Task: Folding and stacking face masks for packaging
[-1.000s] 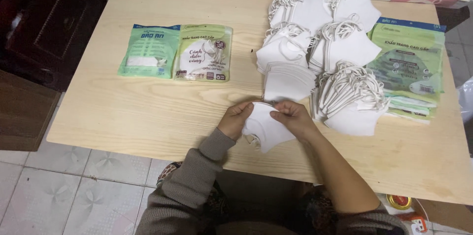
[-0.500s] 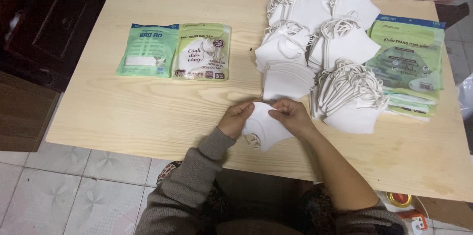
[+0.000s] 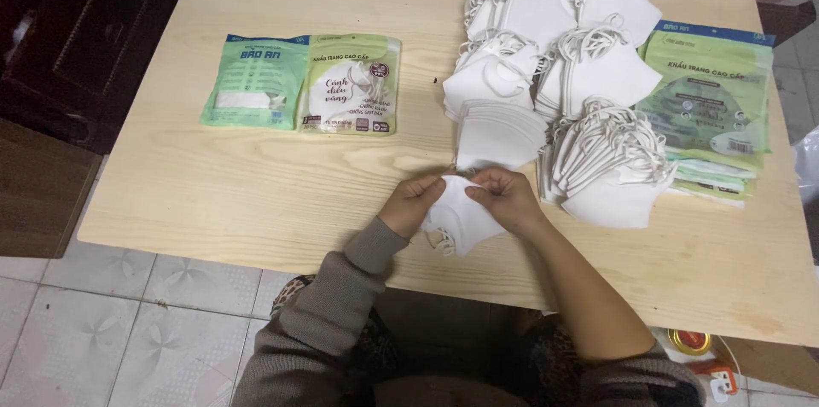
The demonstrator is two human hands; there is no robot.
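While both hands pinch it, the white mask (image 3: 459, 212) sits at the table's (image 3: 213, 202) 6 o'clock edge: left hand (image 3: 411, 202) and right hand (image 3: 505, 195) cover its top; fingertips hidden.

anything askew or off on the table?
Nothing damaged or spilled. The white mask stacks at the far right are loosely heaped and fan out, with ear loops tangled on top. Both hands, left hand and right hand, hold one white mask at the near edge. The two green packets lie flat and side by side.
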